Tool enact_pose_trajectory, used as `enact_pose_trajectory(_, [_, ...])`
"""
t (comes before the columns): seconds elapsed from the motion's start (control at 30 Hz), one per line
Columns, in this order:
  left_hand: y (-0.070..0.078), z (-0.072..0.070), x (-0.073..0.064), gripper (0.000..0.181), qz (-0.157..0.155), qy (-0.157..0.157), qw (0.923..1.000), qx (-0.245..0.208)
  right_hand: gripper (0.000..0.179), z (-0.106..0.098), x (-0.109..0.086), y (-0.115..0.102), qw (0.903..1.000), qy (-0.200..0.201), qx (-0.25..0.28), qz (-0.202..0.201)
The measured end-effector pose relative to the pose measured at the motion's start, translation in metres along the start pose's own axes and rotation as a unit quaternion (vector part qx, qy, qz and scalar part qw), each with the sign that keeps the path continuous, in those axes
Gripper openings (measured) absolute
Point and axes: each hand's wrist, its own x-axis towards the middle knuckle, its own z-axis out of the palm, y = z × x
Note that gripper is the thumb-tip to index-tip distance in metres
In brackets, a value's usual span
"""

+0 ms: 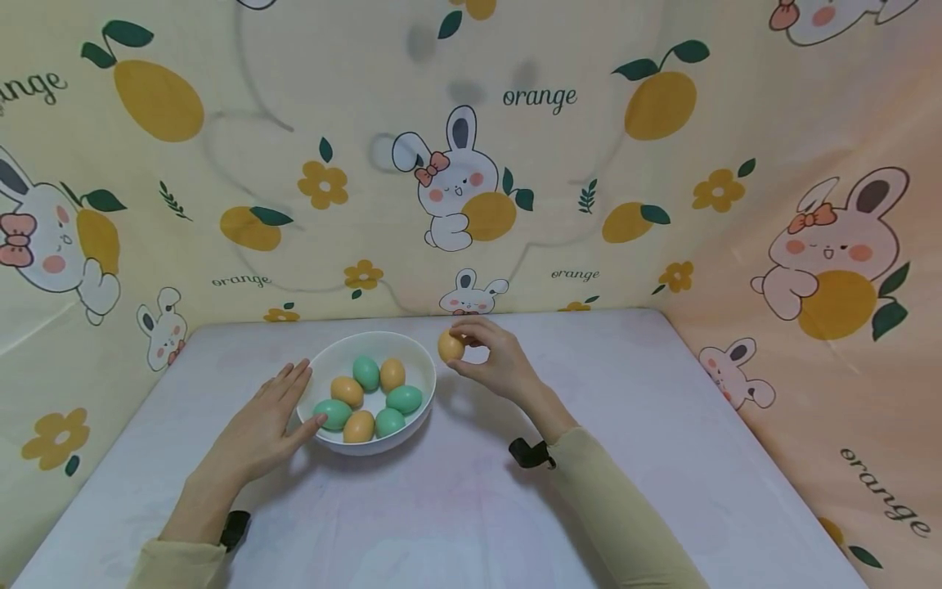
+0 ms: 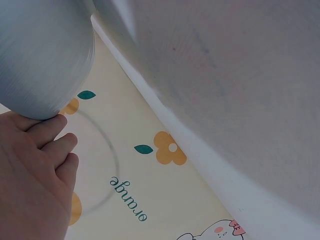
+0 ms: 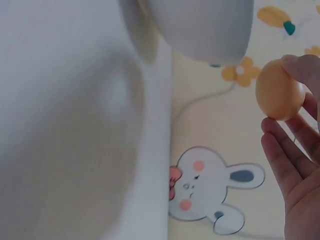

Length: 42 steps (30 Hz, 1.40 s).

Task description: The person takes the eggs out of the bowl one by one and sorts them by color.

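Note:
A white bowl (image 1: 375, 446) holds several eggs, some green like the green egg (image 1: 404, 399) and some orange like the orange egg (image 1: 347, 393). My left hand (image 1: 265, 425) rests against the bowl's left side, fingers fairly straight and thumb at the near rim; in the left wrist view its fingertips touch the outer wall. Just right of the bowl, my right hand (image 1: 496, 360) pinches another orange egg (image 1: 451, 347) between thumb and fingers. From the right wrist view, this egg (image 3: 280, 90) is apart from the bowl (image 3: 205, 30).
The bowl stands on a table with a pale cloth (image 1: 456, 515). Behind and at both sides rises a cream backdrop (image 1: 353, 98) printed with rabbits, oranges and flowers. Dark wrist cameras are strapped to the left wrist (image 1: 235, 530) and the right wrist (image 1: 530, 452).

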Motion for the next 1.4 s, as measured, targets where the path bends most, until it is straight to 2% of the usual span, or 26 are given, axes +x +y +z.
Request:
enact_pose_trajectory(0.13, [0.000,0.000,0.001,0.086,0.000,0.000,1.0000,0.000,0.045,-0.003,-0.006,0.010,0.9992,-0.020,-0.008,0.034])
enact_pose_trajectory(0.43, [0.000,0.000,0.001,0.086,0.000,-0.002,1.0000,0.000,0.043,-0.010,-0.015,0.024,0.9946,-0.071,-0.020,0.073])
enact_pose_trajectory(0.83, [-0.001,0.001,0.001,0.086,-0.005,-0.006,1.0000,0.001,0.040,-0.018,-0.021,0.028,0.9748,-0.150,-0.054,0.156])
enact_pose_trajectory(1.4, [-0.002,0.002,0.001,0.086,-0.007,-0.001,1.0000,0.002,0.037,-0.016,-0.025,0.037,0.9590,-0.181,-0.073,0.206])
